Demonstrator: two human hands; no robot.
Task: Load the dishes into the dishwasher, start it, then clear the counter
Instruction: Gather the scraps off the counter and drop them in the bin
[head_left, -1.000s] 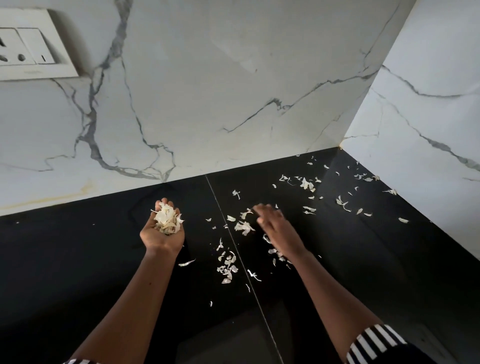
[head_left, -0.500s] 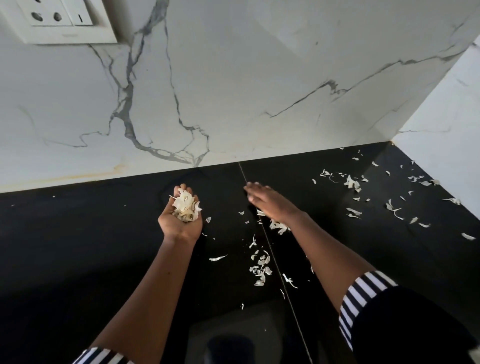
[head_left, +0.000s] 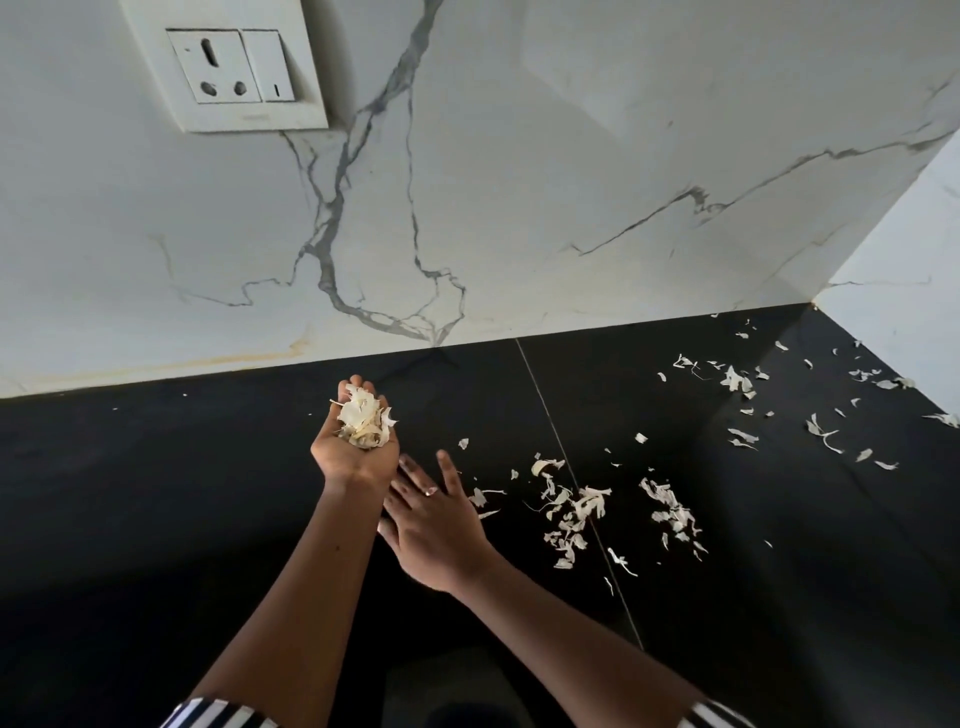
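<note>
Grip cupped: the left hand (head_left: 358, 452) cradles a heap of pale papery peel scraps (head_left: 363, 423), palm up, fingers curled round it, at frame centre.

The right hand (head_left: 436, 525) sits just below and beside the left wrist, its grip wide open, fingers straight and spread, holding nothing that shows. More loose peel scraps (head_left: 571, 514) lie strewn over the glossy black stone surface (head_left: 156, 519), from centre right to the corner at far right. They look nearly weightless, dry and brittle, likely to flutter off or cling to skin. Pinching single flakes would be slow; sweeping them together with the hand's edge and scooping from beneath into a cupped palm seems the best hold.
</note>
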